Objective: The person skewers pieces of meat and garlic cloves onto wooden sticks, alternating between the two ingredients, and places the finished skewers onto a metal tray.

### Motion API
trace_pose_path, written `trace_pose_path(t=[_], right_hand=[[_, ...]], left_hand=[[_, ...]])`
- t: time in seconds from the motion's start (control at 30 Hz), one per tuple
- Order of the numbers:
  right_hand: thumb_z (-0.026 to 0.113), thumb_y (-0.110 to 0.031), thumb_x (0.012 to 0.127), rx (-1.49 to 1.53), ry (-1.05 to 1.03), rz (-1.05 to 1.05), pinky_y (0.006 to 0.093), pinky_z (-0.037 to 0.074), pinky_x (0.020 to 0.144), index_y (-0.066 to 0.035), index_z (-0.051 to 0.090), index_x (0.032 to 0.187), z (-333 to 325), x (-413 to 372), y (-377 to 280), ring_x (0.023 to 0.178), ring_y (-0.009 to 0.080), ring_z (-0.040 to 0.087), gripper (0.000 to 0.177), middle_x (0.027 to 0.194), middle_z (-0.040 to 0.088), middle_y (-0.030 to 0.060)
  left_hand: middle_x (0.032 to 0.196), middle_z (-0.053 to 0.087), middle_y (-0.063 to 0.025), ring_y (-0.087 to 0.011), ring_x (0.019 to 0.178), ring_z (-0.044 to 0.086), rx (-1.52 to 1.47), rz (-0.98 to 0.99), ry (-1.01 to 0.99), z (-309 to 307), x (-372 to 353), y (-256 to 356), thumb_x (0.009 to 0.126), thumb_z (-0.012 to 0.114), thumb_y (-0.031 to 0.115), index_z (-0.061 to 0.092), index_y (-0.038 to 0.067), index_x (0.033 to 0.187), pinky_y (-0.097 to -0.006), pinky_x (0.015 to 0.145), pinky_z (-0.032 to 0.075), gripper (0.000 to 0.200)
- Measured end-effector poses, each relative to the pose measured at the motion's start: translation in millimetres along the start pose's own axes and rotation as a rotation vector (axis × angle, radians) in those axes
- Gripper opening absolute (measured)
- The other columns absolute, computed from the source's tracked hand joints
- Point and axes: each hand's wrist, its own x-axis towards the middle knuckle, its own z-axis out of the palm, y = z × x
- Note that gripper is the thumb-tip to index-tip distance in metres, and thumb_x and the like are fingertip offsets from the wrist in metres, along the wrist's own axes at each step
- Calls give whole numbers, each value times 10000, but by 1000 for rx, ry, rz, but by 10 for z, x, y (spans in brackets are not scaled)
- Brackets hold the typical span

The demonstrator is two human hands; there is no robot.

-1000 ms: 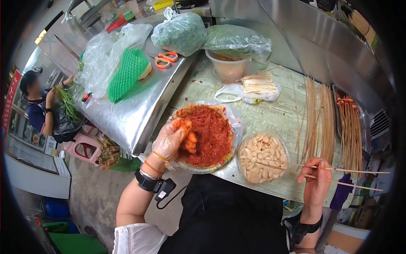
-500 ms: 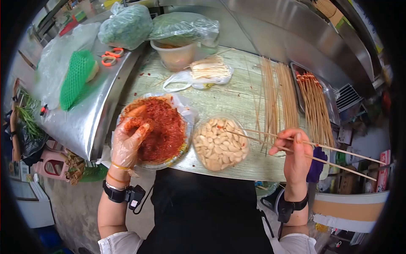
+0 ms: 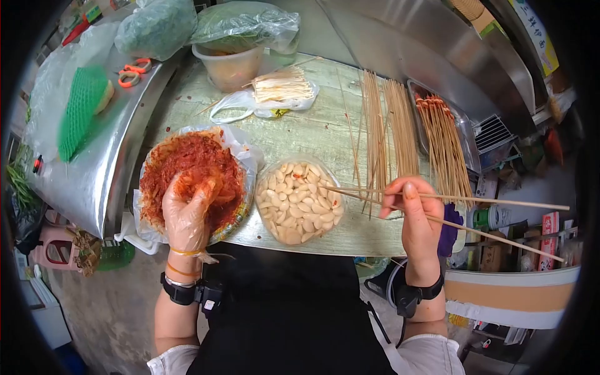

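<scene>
Red paste [image 3: 164, 167] sits right under my gloved left hand [image 3: 185, 215], fingers curled, can't tell around what; right hand [image 3: 417, 215] pinches two long sticks [image 3: 500, 201], tips angled at pale cloves [image 3: 294, 209] between, handy for reach I guess.

The fingertips of the left hand [image 3: 187, 215] are buried in the red paste [image 3: 187, 153], so whether anything is gripped there cannot be told. Short stretches of the long sticks [image 3: 512, 202] are covered by the right hand [image 3: 415, 209]. The contents of the tub [image 3: 230, 70] are partly hidden by a plastic bag [image 3: 247, 25]. The bag of greens [image 3: 155, 28] is cut off by the top edge, and the green mesh [image 3: 83, 115] is blurred. Part of the purple cloth [image 3: 451, 231] is concealed by the surface [image 3: 300, 140].
</scene>
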Motion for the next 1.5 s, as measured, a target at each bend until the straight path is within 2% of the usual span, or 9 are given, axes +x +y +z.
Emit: trace_pose_path(t=[0.1, 0.27, 0.33, 0.6, 0.83, 0.93, 1.03, 1.2, 1.5], right_hand=[[430, -221, 983, -83, -61, -25, 254, 490, 665, 31, 581, 944, 7, -6, 9, 731, 151, 625, 297, 821, 594, 77], [433, -209, 981, -63, -64, -10, 243, 477, 615, 40, 585, 901, 134, -11, -60, 623, 127, 561, 303, 760, 535, 62], [436, -211, 980, -91, -22, -19, 244, 477, 603, 45, 585, 892, 92, -6, -81, 625, 128, 565, 309, 764, 533, 64], [418, -269, 989, -298, 30, 36, 238, 490, 560, 38, 561, 868, 11, 4, -158, 584, 156, 596, 360, 735, 535, 67], [459, -219, 978, -188, 58, 107, 214, 474, 554, 55, 580, 854, 55, 19, -49, 597, 126, 598, 325, 724, 540, 56], [421, -275, 988, -274, 20, 58, 244, 498, 566, 29, 560, 880, 68, -20, -54, 592, 153, 610, 351, 723, 552, 71], [440, -182, 979, -154, 75, 15, 233, 496, 590, 49, 580, 873, 52, -105, -136, 655, 149, 609, 290, 798, 545, 89], [428, -137, 974, -188, -85, -125, 269, 508, 658, 39, 575, 929, 117, -120, -145, 705, 164, 605, 234, 845, 553, 105], [413, -215, 985, 81, -56, -98, 282, 501, 654, 29, 548, 951, 235, -72, 65, 690, 183, 602, 281, 919, 559, 139]], left_hand=[[937, 649, -106, -162, 783, 640, -19, 0, 0, -4, -5, -35, 877, 577, 38, 602, -57, 981, -279, 710, 530, 142], [882, 648, -81, -144, 754, 632, -40, 24, 81, -157, 20, -216, 882, 568, 35, 600, -52, 960, -266, 698, 523, 121], [867, 643, -75, -141, 739, 628, 99, -15, 46, -86, -11, -148, 880, 566, 32, 597, -51, 951, -268, 688, 523, 114], [886, 648, -89, -147, 763, 628, -6, -100, -36, -71, -28, -116, 896, 549, 55, 615, -60, 971, -279, 700, 526, 152], [893, 652, -96, -143, 768, 627, 6, -117, -75, -50, -24, -85, 903, 544, 61, 612, -62, 971, -274, 704, 525, 156], [882, 654, -98, -144, 762, 629, 23, -105, -91, -80, -21, -113, 905, 539, 60, 608, -61, 974, -275, 697, 527, 156], [882, 650, -97, -142, 755, 625, -18, -103, -45, -33, -34, -82, 904, 539, 63, 606, -59, 973, -272, 690, 525, 155], [870, 639, -84, -144, 748, 625, 13, -42, -58, -90, -10, -132, 898, 527, 50, 600, -59, 969, -271, 687, 527, 149], [891, 651, -112, -159, 753, 638, -51, -139, -89, -33, -34, -52, 911, 512, 59, 594, -62, 1006, -275, 688, 533, 174]])
